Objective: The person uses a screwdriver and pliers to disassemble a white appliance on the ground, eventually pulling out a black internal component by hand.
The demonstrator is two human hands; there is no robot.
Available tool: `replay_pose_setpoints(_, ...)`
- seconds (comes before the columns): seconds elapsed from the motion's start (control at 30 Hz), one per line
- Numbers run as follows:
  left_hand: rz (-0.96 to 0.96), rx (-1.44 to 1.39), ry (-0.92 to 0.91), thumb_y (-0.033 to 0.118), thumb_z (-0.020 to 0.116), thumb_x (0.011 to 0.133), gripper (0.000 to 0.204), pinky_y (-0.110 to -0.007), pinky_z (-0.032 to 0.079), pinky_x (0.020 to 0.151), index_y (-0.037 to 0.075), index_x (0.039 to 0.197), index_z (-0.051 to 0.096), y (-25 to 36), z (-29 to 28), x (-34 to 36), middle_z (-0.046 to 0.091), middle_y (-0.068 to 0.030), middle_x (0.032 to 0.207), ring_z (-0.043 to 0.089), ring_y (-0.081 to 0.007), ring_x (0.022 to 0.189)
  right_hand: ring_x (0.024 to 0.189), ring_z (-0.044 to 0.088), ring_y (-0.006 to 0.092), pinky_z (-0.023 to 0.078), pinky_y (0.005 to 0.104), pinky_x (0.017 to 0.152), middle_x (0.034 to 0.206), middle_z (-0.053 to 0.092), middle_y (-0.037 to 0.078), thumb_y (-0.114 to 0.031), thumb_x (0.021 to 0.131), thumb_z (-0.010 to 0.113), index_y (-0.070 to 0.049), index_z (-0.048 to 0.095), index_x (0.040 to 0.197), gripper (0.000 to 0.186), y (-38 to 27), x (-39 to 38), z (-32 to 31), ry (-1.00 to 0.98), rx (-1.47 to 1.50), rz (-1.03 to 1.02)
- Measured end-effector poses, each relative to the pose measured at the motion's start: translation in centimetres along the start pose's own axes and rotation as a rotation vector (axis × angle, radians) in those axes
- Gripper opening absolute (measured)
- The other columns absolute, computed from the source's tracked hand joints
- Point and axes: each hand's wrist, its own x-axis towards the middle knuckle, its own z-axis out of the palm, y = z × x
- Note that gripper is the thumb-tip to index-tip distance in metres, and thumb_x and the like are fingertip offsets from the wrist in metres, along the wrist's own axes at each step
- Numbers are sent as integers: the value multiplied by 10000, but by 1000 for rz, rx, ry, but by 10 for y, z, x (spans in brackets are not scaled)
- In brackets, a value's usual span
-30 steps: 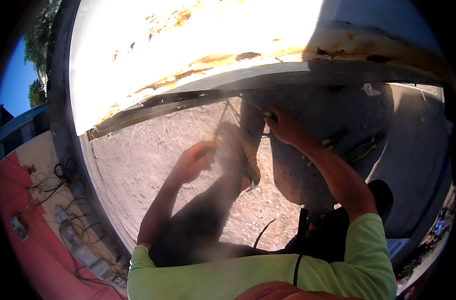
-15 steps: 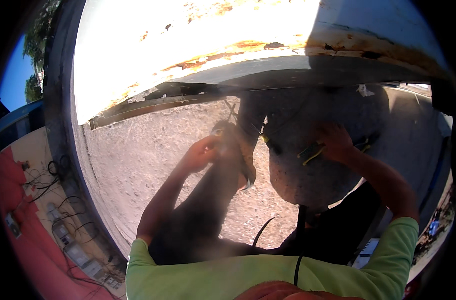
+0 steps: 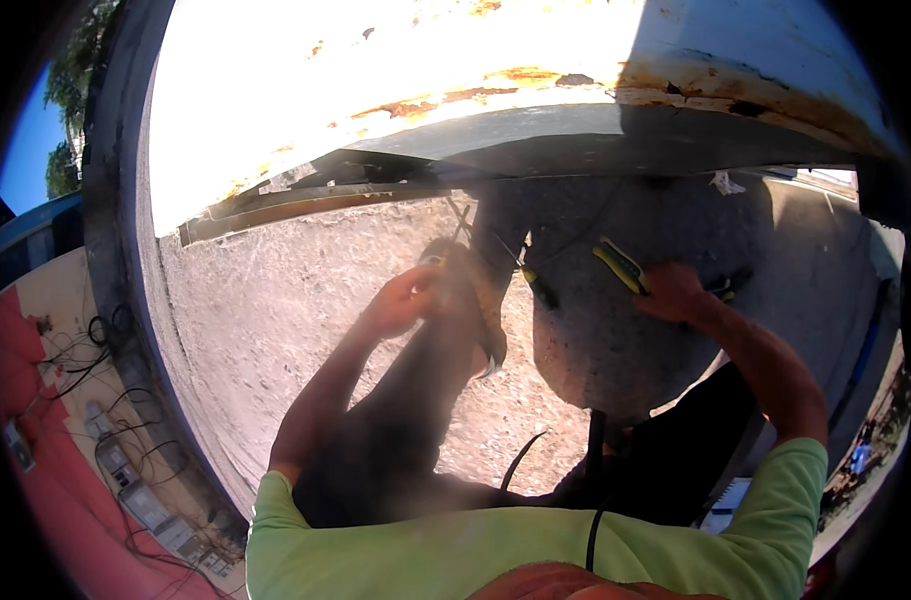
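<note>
- Pliers (image 3: 618, 264) with yellow-green handles: in the head view I see them right of the middle, over shaded ground (image 3: 626, 360), grasped by the right hand (image 3: 673, 292).
- Left hand (image 3: 401, 302): beside the bent left leg (image 3: 401, 430), fingers curled (on what, I cannot tell).
- Screwdriver (image 3: 539, 287): just left of the pliers, apart from both hands.
- Rusty white panel (image 3: 496, 85): along the far side.
</note>
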Motion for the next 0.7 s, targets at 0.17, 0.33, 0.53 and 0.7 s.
replay_pose_setpoints(0.17, 139, 219, 7, 172, 656, 943, 444, -373, 524, 941, 21, 1350, 565, 23, 13, 4, 594, -137, 1280, 611, -246, 1114, 909, 694, 353, 530, 453, 807, 965, 718, 172, -468, 792, 722, -62, 708, 1007, 460, -57, 6, -33, -33, 230, -62)
replay_pose_setpoints(0.33, 367, 833, 250, 204, 811, 780, 668, -447, 482, 1015, 45, 1375, 552, 95, 46, 21, 542, -212, 1353, 544, -380, 1254, 888, 647, 192, 479, 349, 788, 950, 699, 79, -469, 843, 743, -35, 702, 1041, 479, -110, 13, -62, -363, 663, -108)
replay_pose_setpoints(0.53, 699, 965, 128, 214, 852, 632, 667, -466, 511, 929, 48, 1240, 633, 114, 72, 44, 610, -188, 1237, 617, -378, 1093, 854, 605, 152, 461, 327, 790, 935, 679, 25, -440, 913, 702, -28, 687, 1060, 437, -138, 17, -79, -397, 875, -380)
replay_pose_setpoints(0.7, 277, 399, 83, 198, 792, 789, 471, -384, 548, 813, 22, 1198, 640, 88, 75, 43, 638, -182, 1150, 662, -271, 987, 902, 619, 163, 494, 353, 855, 1077, 667, 62, -424, 963, 655, -16, 590, 1258, 508, -131, 26, -56, -530, 1820, -278)
